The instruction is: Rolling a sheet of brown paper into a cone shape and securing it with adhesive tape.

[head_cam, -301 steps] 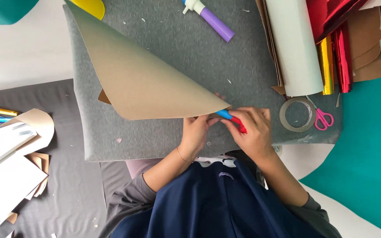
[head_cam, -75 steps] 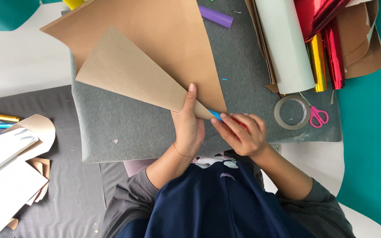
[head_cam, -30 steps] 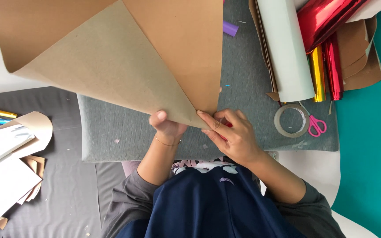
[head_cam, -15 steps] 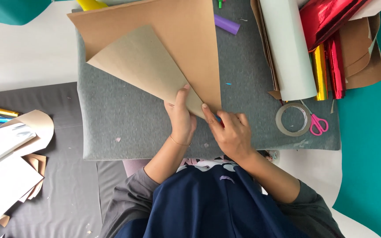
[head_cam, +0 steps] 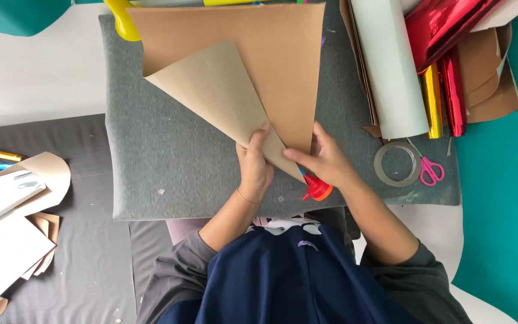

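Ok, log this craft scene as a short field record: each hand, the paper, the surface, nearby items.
left hand: pressing the folded flap of the brown paper sheet
right hand: fingers pinching the sheet's pointed lower end
sheet: folded to a cone-like point, paler underside showing
surface: grey pad
beside right hand: red-orange object, kind unclear
right side: tape roll, pink scissors, red foil rolls

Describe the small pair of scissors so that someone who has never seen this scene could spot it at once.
Start at the grey padded mat in the middle and go to its right edge, below the white paper roll. There a clear tape ring lies flat, and the scissors rest against its right side. Their pink handles set them apart.
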